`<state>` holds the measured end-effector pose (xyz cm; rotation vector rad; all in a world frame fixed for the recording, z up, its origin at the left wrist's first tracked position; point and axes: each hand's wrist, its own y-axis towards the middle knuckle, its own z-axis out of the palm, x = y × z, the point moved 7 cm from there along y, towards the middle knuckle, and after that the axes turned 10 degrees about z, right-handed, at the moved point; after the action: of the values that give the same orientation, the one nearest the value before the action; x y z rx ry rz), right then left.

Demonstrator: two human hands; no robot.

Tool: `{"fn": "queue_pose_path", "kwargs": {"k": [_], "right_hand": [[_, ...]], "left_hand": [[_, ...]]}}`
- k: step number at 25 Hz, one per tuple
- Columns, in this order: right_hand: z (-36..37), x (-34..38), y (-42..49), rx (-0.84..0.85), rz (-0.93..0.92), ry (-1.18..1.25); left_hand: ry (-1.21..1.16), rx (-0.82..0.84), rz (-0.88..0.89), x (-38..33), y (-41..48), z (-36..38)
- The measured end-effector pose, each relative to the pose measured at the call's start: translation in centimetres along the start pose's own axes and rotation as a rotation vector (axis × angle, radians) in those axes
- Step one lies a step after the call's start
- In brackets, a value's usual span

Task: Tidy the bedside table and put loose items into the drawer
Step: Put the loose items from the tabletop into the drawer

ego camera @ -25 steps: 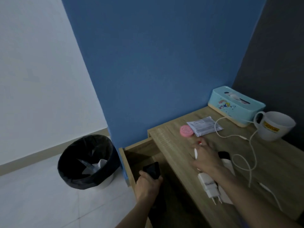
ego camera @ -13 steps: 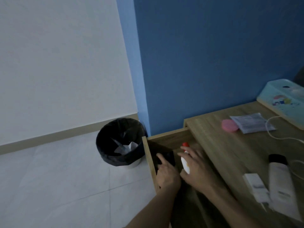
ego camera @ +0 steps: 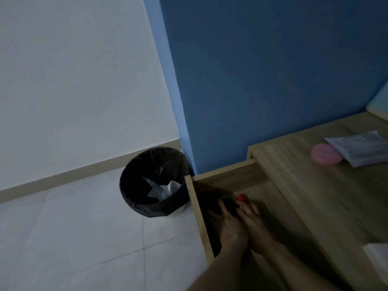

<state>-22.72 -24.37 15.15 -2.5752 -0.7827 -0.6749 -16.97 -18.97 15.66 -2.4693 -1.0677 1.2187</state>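
Right hand: fingers closed round red-capped bottle, low inside the open drawer.
Left hand: on black item; grasp unclear, blurred.
Handling: lay bottle flat beside black item, then release.
Awaiting: pink tin, packet on table.
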Motion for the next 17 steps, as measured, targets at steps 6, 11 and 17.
{"fn": "queue_pose_path", "kwargs": {"k": [6, 11, 17], "right_hand": [[-5.0, 2.9, -1.9, 0.015, 0.163, -0.177], [-13.2, 5.3, -7.7, -0.215, 0.072, -0.072], [-23.4, -2.4, -18.4, -0.755, 0.290, -0.115]], "left_hand": [[-0.157, -0.198, 0.238, -2.8, -2.0, -2.7], [-0.124, -0.308, 0.539, -9.6, -8.1, -5.7], [0.063, 0.000, 0.928, -18.0, -16.9, 0.3]]}}
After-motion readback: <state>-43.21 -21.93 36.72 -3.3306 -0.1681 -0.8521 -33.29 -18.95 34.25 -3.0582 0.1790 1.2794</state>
